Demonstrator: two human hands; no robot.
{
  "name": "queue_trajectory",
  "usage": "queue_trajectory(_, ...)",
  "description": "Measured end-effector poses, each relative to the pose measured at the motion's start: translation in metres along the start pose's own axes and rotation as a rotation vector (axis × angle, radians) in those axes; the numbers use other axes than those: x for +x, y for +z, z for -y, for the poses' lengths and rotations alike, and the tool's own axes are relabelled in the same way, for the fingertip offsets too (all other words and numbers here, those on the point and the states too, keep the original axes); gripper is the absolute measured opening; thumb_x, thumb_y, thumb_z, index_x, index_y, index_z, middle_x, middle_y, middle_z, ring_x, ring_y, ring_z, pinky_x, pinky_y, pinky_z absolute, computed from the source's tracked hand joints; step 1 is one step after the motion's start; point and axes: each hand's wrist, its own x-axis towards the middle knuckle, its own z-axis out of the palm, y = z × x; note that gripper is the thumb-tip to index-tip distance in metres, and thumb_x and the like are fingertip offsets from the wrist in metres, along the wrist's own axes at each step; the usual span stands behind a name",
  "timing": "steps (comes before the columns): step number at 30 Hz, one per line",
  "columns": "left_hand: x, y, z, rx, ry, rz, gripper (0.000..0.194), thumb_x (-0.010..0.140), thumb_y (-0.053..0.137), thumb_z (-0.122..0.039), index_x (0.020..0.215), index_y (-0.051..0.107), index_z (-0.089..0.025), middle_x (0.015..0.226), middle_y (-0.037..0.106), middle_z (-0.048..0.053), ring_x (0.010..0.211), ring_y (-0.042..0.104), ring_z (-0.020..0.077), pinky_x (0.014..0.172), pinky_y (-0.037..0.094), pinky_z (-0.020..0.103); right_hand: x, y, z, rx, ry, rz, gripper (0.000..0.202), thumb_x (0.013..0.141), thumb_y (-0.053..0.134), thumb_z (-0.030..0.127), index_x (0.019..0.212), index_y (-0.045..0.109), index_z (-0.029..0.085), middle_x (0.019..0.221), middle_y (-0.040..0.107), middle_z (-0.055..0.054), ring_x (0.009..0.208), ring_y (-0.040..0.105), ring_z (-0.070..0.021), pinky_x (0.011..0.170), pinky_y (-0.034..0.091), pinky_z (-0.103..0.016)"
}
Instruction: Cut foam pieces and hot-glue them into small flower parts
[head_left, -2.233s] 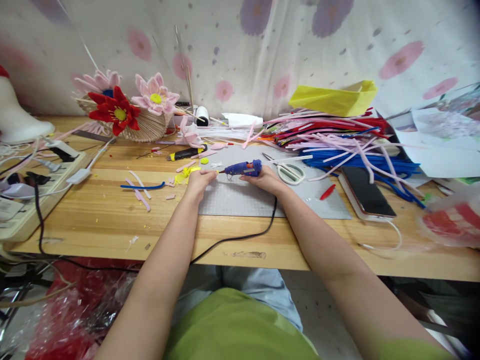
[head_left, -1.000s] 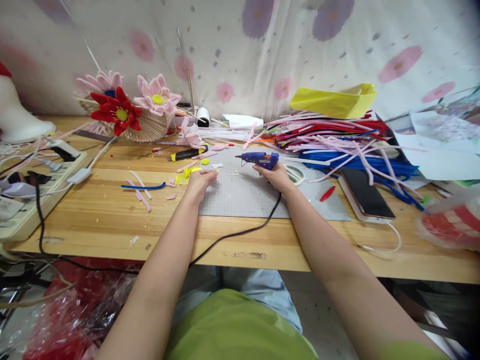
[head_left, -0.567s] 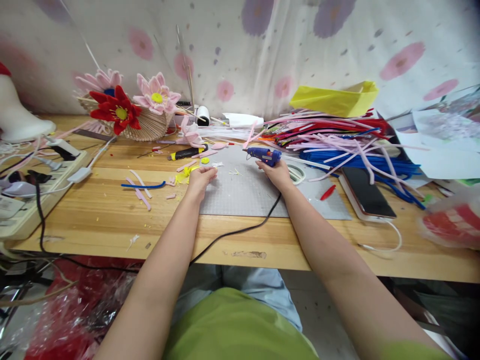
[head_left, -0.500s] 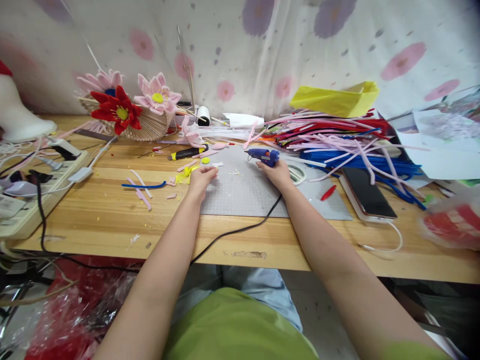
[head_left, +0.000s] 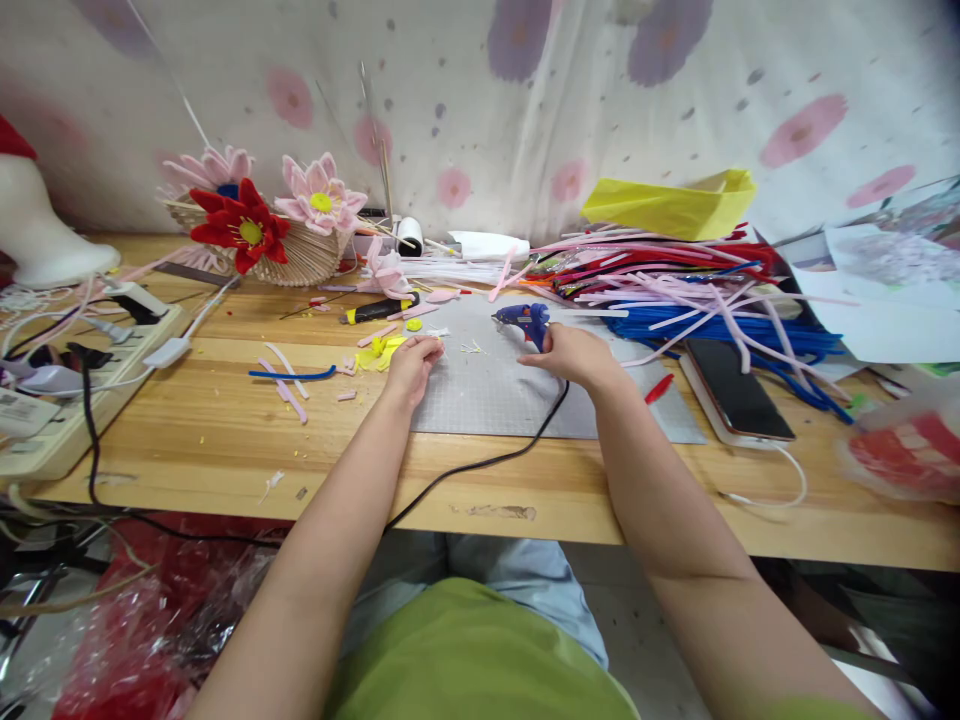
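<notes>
Over the right part of the grey cutting mat (head_left: 495, 400), my right hand (head_left: 574, 355) has its fingers on the handle of a blue glue gun (head_left: 529, 320), whose nozzle points left. A black cord runs from the gun across the table edge. My left hand (head_left: 415, 368) is closed in a pinch at the mat's left side; what its fingertips hold is too small to name. Beside it lie yellow scraps (head_left: 379, 353) and a small yellow disc (head_left: 413, 325). Tiny white bits (head_left: 471, 348) rest on the mat between my hands.
A yellow-black cutter (head_left: 381, 309) lies behind my left hand. Felt flowers (head_left: 250, 232) stand back left, near a power strip (head_left: 97, 390). Bundled pipe cleaners (head_left: 660, 270) fill the back right, with a phone (head_left: 739, 390) in front and a red piece (head_left: 659, 388) nearby.
My right hand has shifted to the right and changed its hold on the glue gun, which is tilted more with its handle downward. My left hand remains pinched, slightly turned.
</notes>
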Motion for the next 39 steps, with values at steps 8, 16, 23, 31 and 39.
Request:
queue_trajectory(8, -0.004, 0.004, 0.001, 0.007, -0.066, 0.039, 0.012, 0.045, 0.065, -0.005, 0.047, 0.055, -0.013, 0.059, 0.057, -0.002, 0.063, 0.052, 0.0072, 0.070, 0.043, 0.022, 0.001, 0.055, 0.059, 0.913, -0.224, 0.291, 0.036, 0.062, 0.067, 0.046, 0.083, 0.061, 0.017, 0.080, 0.064, -0.003, 0.070, 0.055, -0.0126, 0.066, 0.043, -0.027)
queue_trajectory(16, -0.004, 0.003, 0.004, 0.050, -0.085, 0.095, 0.014, 0.043, 0.067, -0.005, 0.046, 0.055, -0.012, 0.072, 0.063, 0.002, 0.071, 0.056, 0.0092, 0.077, 0.044, 0.025, 0.002, 0.061, 0.062, 0.959, -0.205, 0.262, 0.027, 0.062, 0.067, 0.039, 0.073, 0.062, 0.015, 0.072, 0.064, -0.001, 0.066, 0.054, -0.0110, 0.067, 0.042, -0.026)
queue_trajectory(23, -0.008, 0.003, 0.003, 0.072, -0.083, 0.141, 0.015, 0.044, 0.074, -0.008, 0.054, 0.063, -0.011, 0.072, 0.065, 0.003, 0.071, 0.060, 0.0099, 0.079, 0.046, 0.026, 0.005, 0.067, 0.059, 0.948, -0.173, 0.224, 0.024, 0.063, 0.066, 0.038, 0.070, 0.061, 0.016, 0.068, 0.063, 0.000, 0.063, 0.054, -0.0112, 0.065, 0.042, -0.026)
queue_trajectory(31, -0.007, 0.001, 0.006, 0.116, -0.067, 0.166, 0.022, 0.049, 0.082, -0.018, 0.067, 0.070, -0.012, 0.074, 0.069, 0.006, 0.074, 0.063, 0.0134, 0.080, 0.047, 0.030, 0.005, 0.066, 0.060, 0.935, -0.142, 0.253, 0.021, 0.062, 0.066, 0.036, 0.069, 0.062, 0.016, 0.069, 0.064, 0.000, 0.065, 0.055, -0.0113, 0.065, 0.043, -0.026)
queue_trajectory(39, -0.003, 0.002, 0.006, 0.053, -0.069, 0.042, 0.024, 0.043, 0.084, -0.014, 0.058, 0.066, -0.011, 0.062, 0.063, 0.002, 0.064, 0.057, 0.0086, 0.077, 0.047, 0.028, 0.005, 0.069, 0.052, 0.986, -0.129, 0.213, 0.020, 0.064, 0.064, 0.034, 0.074, 0.058, 0.017, 0.066, 0.056, 0.002, 0.057, 0.048, -0.0081, 0.055, 0.040, -0.023)
